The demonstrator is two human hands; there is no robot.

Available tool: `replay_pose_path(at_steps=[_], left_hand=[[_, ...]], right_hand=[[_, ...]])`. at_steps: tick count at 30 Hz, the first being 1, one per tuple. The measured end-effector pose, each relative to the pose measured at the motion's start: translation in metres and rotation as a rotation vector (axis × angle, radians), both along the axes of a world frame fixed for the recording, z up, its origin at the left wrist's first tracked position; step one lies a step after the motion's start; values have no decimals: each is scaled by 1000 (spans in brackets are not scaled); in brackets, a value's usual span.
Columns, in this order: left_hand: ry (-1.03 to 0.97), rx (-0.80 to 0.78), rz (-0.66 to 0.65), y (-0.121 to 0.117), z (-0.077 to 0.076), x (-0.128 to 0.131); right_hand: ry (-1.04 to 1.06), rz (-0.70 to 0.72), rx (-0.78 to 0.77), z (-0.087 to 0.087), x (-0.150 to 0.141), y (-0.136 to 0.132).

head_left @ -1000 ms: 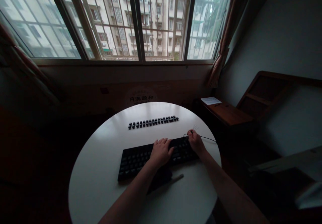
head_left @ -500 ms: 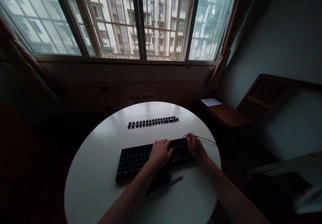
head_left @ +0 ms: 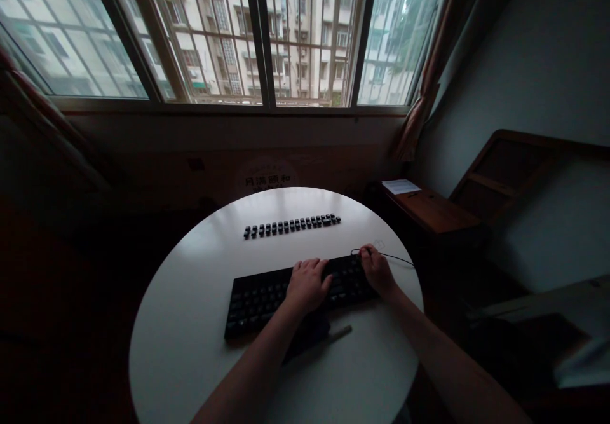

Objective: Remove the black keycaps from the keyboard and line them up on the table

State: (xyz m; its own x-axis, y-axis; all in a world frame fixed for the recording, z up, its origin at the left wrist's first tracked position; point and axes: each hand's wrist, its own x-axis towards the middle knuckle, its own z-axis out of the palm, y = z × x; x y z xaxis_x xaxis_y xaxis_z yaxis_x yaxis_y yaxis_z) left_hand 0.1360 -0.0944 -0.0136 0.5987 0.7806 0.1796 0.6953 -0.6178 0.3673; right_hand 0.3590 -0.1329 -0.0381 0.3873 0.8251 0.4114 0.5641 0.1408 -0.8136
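A black keyboard [head_left: 260,303] lies slightly aslant on the round white table [head_left: 190,335]. My left hand [head_left: 306,284] rests on its middle, palm down with the fingers spread. At the keyboard's far right corner, my right hand [head_left: 376,271] is closed in a pinch. A fine wire outline [head_left: 379,245] shows beside its fingertips, but what they grip is too small and dark to name. Loose black keycaps [head_left: 293,225] stand in two rows beyond the keyboard. Under my left forearm lies a dark object with a pale handle [head_left: 340,335], partly hidden.
A thin black cable [head_left: 399,260] runs from the keyboard's far right over the table edge. On the right, a wooden stand [head_left: 436,214] bears white paper [head_left: 401,186]. Barred windows [head_left: 267,36] and a printed cardboard panel [head_left: 219,163] are beyond the table.
The view has shifted a little. My right hand has turned slightly at the keyboard corner, and the wire outline sits farther right of its fingers. My left hand stays on the keys.
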Motion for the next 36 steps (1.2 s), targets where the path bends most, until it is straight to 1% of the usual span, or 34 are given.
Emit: replay_pose_path(at_steps=[3,7,9,11,14,17,20,23,26,29,32,36], left_hand=[[-2,13,0,0,-1,1],[-29,29,-6,1,-2,0],[-82,25,-22,2,-3,-2],[-191,10,-52,5,-3,-5],[-403,-48,-56,9,-2,-10],[-513,-123,-30,11,0,-12],[-546,-163,-12,11,0,-12],[-561,-174,-18,10,0,-13],[-534,-188,-23,10,1,-13],[-512,-206,11,11,2,-13],[-507,-220,26,12,3,-12],[-537,-236,18,12,2,-12]], right_hand=[[108,-22,30,-2,2,0],[154,35,54,-3,0,-2],[142,86,60,1,-3,-5],[121,149,60,8,-9,-10],[69,306,62,23,-21,-18],[30,463,94,33,-37,-24],[-19,511,128,32,-52,-27],[-97,546,130,23,-62,-29],[-160,562,145,15,-66,-31],[-183,532,127,13,-66,-31],[-242,476,99,14,-68,-31],[-427,353,155,17,-74,-33]])
